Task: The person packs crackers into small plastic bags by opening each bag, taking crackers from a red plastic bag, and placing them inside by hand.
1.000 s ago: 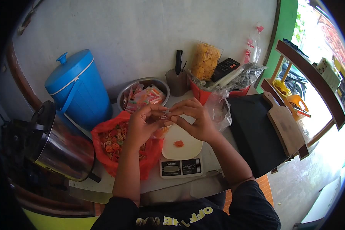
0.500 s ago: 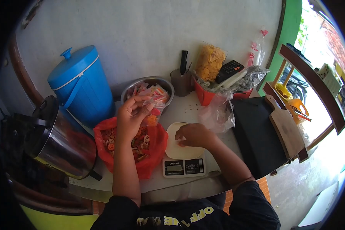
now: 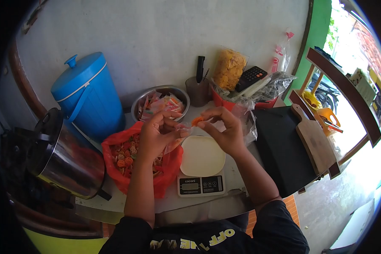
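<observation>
My left hand (image 3: 158,133) pinches a small clear plastic bag (image 3: 183,128) above the right edge of a red plastic bag (image 3: 171,171) full of coloured snack pieces (image 3: 125,156). Between the thumb and fingers of my right hand (image 3: 224,129) is an orange snack piece (image 3: 197,121), close to the small bag's mouth. Below both hands lies a white kitchen scale (image 3: 201,185) with a bare cream plate (image 3: 203,156). Behind my left hand, a steel bowl (image 3: 185,96) holds several small filled packets (image 3: 160,106).
A blue jug (image 3: 86,99) and a steel pot (image 3: 74,161) stand at the left. Behind are a dark cup (image 3: 197,92) and a red basket (image 3: 218,100) with chips and a calculator (image 3: 252,78). A black case (image 3: 279,146) and wooden board (image 3: 315,142) lie right.
My right hand went down to the scale plate and came back up with the orange piece that lay there. My left hand has kept hold of the small bag.
</observation>
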Demonstrator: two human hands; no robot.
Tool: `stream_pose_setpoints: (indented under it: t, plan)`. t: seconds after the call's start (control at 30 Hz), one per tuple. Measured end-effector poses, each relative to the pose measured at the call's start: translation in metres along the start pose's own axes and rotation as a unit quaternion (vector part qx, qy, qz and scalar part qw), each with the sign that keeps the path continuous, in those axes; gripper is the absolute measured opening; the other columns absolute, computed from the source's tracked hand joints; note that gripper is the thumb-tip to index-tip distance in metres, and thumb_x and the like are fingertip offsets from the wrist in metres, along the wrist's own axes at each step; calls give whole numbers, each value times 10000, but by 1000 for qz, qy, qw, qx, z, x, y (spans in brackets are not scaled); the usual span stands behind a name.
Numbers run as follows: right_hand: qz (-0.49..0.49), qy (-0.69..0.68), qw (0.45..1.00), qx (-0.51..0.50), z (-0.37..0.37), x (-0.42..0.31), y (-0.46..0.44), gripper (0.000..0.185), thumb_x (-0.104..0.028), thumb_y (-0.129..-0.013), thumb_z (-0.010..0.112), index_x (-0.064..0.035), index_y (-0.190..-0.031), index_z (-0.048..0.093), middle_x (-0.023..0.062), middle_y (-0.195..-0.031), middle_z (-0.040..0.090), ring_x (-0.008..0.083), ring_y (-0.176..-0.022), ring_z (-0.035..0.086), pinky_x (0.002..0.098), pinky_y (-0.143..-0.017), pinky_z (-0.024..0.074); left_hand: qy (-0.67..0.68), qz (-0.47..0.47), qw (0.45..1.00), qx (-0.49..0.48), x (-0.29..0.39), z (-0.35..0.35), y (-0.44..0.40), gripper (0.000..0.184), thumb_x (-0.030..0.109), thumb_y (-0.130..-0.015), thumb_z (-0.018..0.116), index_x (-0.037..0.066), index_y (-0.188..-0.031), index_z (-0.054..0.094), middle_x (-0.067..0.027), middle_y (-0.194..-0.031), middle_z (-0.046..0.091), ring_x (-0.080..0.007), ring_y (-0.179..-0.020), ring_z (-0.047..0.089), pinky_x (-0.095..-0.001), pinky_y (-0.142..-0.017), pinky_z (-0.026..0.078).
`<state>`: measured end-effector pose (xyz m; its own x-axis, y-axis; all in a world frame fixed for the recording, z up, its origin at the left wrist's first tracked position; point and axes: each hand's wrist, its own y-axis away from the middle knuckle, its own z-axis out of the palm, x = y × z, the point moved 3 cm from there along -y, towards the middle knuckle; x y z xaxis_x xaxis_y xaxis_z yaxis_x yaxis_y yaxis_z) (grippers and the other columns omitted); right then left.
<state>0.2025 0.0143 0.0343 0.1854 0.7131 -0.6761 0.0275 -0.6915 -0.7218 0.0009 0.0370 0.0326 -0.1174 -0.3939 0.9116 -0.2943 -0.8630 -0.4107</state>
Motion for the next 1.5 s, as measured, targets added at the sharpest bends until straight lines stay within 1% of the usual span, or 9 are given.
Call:
stream_pose_setpoints:
  t: [0.13,0.33,0.43,0.53,0.63,0.73,0.83,1.2,1.5]
  plan:
    - [-26,57,997,-40,3,-7,2,200,-78,-806,768,-49,-974,664,23,-959,688,125,-871,621,288,-794,472,-30,13,999,-13,-5,6,0,409,51,-759,809,19,-1117,615,-83,-915,714,-117,-835,684,-248,-759,539]
    - [-122,105,982,-98,0,-20,-4,150,-60,-800,754,-65,-941,702,52,-943,692,207,-865,633,322,-807,475,54,-8,998,-15,0,11,1,286,58,-820,758,20,-1073,631,-76,-940,714,-105,-843,675,-245,-779,528]
    - [-152,144,971,-118,5,-18,-1,190,-55,-812,741,-78,-997,706,52,-921,692,196,-849,637,315,-772,487,50,0,999,-11,-7,10,0,220,68,-851,732,23,-1044,636,-56,-956,709,-92,-863,664,-239,-800,516]
    - [-28,54,987,-146,2,-9,0,250,-58,-809,746,-81,-1054,702,53,-888,687,163,-802,642,288,-728,498,54,8,998,0,-7,8,-1,187,89,-870,721,29,-1026,639,-33,-966,700,-83,-888,652,-233,-813,505]
    - [14,29,999,-42,-1,-14,0,316,-51,-802,752,-79,-1111,688,47,-883,689,114,-755,635,250,-685,493,54,5,998,15,-2,10,1,178,105,-878,716,35,-1023,642,-17,-962,693,-77,-908,641,-233,-813,501]
    - [-21,37,999,13,-6,-21,0,292,-60,-800,759,-64,-1087,701,30,-883,696,83,-748,625,231,-674,484,36,9,999,7,-4,8,0,179,111,-877,718,33,-1019,643,-14,-950,691,-75,-920,634,-235,-810,499]
    - [69,73,990,-94,-6,-4,0,232,-81,-805,765,-50,-1030,720,18,-884,699,77,-749,622,228,-662,476,-19,-2,1000,-10,-6,8,1,180,115,-867,730,30,-1002,645,-16,-943,685,-79,-920,624,-237,-815,492]
    - [100,49,989,-95,-11,-2,-3,170,-143,-816,765,-37,-931,698,27,-862,706,106,-753,641,259,-654,497,-151,16,988,15,-1,4,1,166,108,-824,769,21,-889,644,-10,-808,673,-71,-754,615,-217,-707,487]
    - [93,8,992,-86,-5,9,1,164,-157,-843,741,-32,-915,663,24,-845,685,116,-777,639,272,-666,487,-178,64,982,18,0,6,3,156,116,-816,769,20,-860,654,-21,-795,690,-87,-737,652,-241,-681,506]
